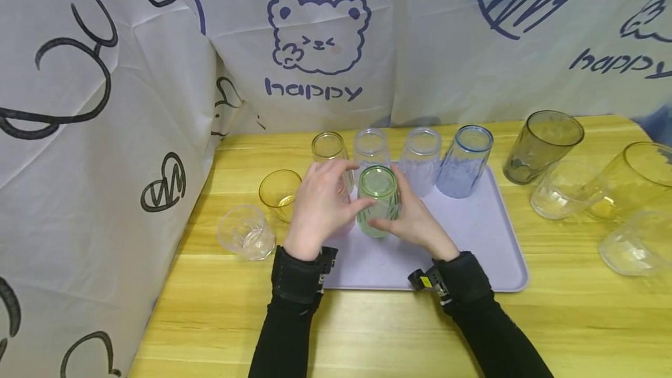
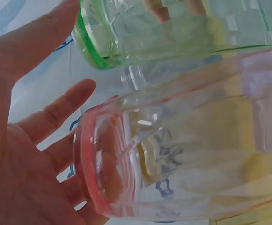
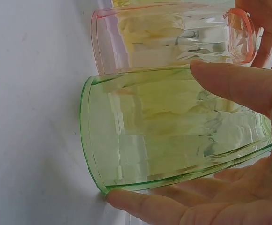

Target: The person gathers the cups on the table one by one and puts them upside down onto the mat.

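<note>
I have the right hand (image 1: 415,217) clamped round a green, tapered, see-through glass (image 1: 379,182), thumb across its near side and fingers along its outer side; the glass stands mouth down on the pale lilac, flat rectangular tray (image 1: 472,249). On my left hand (image 1: 322,200) the fingers are spread apart about the raised base of a pink-tinted, tapered, see-through glass (image 2: 196,136), also mouth down, just beside the green one (whether they touch it, I cannot tell). The left thumb points towards the green glass.

Beyond both hands I see an upturned row: a brownish-yellow see-through glass (image 1: 328,147), two colourless, tapered glasses (image 1: 422,159) and, beyond the right fingers, a blue, tapered glass (image 1: 463,171). Left of the left hand are an amber, round-mouthed glass (image 1: 279,191) and a clear, faceted tumbler (image 1: 249,237). Well right of the right hand stands a smoky, dark-rimmed glass (image 1: 543,147).
</note>
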Motion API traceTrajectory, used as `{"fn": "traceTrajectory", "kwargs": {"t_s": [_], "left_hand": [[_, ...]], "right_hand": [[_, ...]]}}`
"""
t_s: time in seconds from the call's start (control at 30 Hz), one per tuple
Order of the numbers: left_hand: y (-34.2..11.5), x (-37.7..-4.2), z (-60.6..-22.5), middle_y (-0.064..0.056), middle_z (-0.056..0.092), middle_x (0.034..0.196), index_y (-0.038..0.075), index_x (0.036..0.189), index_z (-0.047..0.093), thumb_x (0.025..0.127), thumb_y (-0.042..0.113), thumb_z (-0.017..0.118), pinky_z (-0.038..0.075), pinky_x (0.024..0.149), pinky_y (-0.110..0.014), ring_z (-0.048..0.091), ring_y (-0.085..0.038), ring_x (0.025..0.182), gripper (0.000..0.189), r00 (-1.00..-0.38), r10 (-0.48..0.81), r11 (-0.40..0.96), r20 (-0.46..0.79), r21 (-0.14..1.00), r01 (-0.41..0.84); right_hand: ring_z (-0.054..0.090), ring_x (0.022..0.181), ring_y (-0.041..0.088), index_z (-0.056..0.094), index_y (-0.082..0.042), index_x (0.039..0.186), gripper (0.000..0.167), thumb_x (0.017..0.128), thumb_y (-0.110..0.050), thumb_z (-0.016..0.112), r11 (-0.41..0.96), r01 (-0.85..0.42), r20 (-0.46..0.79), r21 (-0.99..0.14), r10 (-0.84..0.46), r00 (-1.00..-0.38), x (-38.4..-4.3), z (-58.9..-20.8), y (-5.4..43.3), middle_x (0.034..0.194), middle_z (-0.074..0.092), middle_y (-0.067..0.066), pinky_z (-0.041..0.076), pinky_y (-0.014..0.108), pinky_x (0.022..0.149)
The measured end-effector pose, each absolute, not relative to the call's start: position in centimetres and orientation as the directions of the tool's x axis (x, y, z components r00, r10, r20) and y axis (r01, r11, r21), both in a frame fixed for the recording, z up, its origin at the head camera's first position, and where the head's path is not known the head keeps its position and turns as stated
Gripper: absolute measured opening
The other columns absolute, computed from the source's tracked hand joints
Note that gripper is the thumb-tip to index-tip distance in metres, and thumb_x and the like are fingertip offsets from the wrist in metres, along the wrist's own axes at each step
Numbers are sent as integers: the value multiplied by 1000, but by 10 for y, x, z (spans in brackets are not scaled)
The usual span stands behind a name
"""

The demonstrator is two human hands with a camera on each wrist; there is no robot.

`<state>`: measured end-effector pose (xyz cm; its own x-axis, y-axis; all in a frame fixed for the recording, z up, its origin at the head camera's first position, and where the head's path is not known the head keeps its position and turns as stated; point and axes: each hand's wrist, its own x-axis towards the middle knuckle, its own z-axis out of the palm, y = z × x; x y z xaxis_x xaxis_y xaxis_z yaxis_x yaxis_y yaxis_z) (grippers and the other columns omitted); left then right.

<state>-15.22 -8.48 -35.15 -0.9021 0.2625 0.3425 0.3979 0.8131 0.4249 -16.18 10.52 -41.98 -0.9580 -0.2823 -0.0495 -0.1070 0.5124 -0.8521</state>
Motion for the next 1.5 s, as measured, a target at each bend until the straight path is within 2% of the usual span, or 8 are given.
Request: {"fn": "traceTrajectory", "kwargs": {"t_s": [0.23,0.6,0.87,1.1,1.2,1.37,1.5], "left_hand": [[-83,-155,-356,-8,74,112,11,120,68,72,40,91,45,73,-35,55,-24,87,61,-904,231,818,359,432,380],[-83,-154,-356,-8,74,115,11,121,68,72,40,90,46,76,-35,55,-24,88,61,-902,241,815,358,430,388],[-84,-153,-353,-9,72,118,11,121,68,73,40,90,48,77,-36,57,-25,89,60,-904,237,805,356,450,388],[-84,-151,-350,-7,72,118,12,119,69,73,41,89,52,81,-38,63,-26,99,58,-896,228,787,380,470,400],[-83,-150,-350,-7,72,113,11,118,69,74,41,89,52,80,-38,63,-25,98,57,-885,233,768,403,482,422],[-82,-150,-348,-6,70,99,11,117,70,75,40,88,48,72,-33,56,-20,84,53,-857,254,744,449,476,470],[-82,-149,-347,-7,71,98,11,116,71,77,38,87,47,71,-32,56,-20,84,50,-840,265,728,473,473,496]], "right_hand": [[38,143,50,7,-5,161,112,79,-18,83,492,-115,-37,-863,-288,-957,-161,-422,103,157,36,30,33,69,115],[43,140,49,10,-8,160,110,79,-17,82,496,-116,-38,-861,-289,-957,-160,-422,103,155,41,28,36,68,113],[41,141,51,5,-6,161,113,81,-29,82,556,-79,-99,-828,-283,-954,-157,-412,106,156,37,31,39,69,110],[38,143,51,10,-6,161,108,85,-29,81,494,-111,-58,-862,-315,-947,-154,-400,113,158,34,30,38,68,112],[36,146,49,11,-8,161,104,86,-27,81,464,-111,-48,-879,-318,-947,-152,-393,117,160,32,28,34,66,116],[35,148,44,19,-9,160,96,88,-26,79,432,-121,-19,-894,-307,-951,-148,-381,126,161,33,23,33,61,119],[37,148,38,24,-15,160,92,88,-33,79,395,-144,26,-907,-290,-957,-145,-377,135,161,35,18,34,58,120]]}}
